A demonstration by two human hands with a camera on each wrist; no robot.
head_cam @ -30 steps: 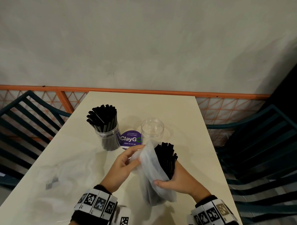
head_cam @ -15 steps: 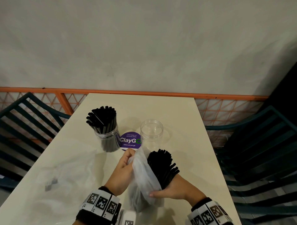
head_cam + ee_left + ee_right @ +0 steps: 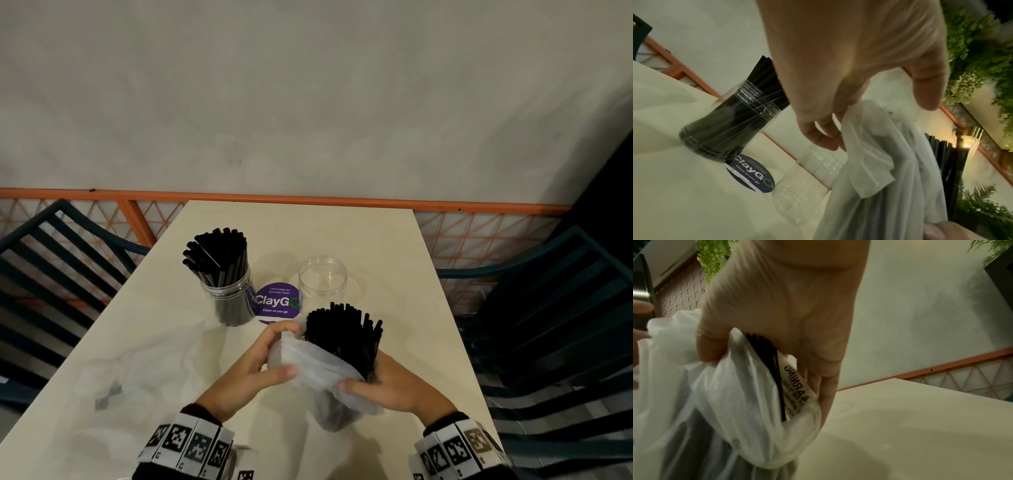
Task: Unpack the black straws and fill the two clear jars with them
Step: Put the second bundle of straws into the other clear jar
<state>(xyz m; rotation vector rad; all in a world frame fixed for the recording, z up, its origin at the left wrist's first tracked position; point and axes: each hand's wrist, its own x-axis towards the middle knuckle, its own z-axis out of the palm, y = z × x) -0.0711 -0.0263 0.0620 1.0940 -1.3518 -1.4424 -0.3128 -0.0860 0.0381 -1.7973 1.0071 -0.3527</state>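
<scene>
A bundle of black straws [image 3: 346, 334] stands upright, half out of a translucent white plastic bag [image 3: 318, 368] near the table's front. My right hand [image 3: 387, 385] grips the bundle through the bag [image 3: 740, 402] from the right. My left hand [image 3: 267, 359] pinches the bag's loose top edge [image 3: 865, 146] on the left. Behind them an empty clear jar [image 3: 322, 282] stands upright. A second clear jar [image 3: 227, 298] to its left is packed with black straws [image 3: 217, 255].
A round purple ClayGo sticker [image 3: 276, 303] lies between the jars. Another emptied clear plastic bag [image 3: 113, 387] lies flat on the cream table [image 3: 376, 246] at the left. Dark green chairs [image 3: 555, 325] stand on both sides. An orange rail [image 3: 308, 200] and a wall lie beyond.
The bag has been pulled further down the bundle, baring more of the straws. My left hand shifted its pinch lower along the bag's edge.
</scene>
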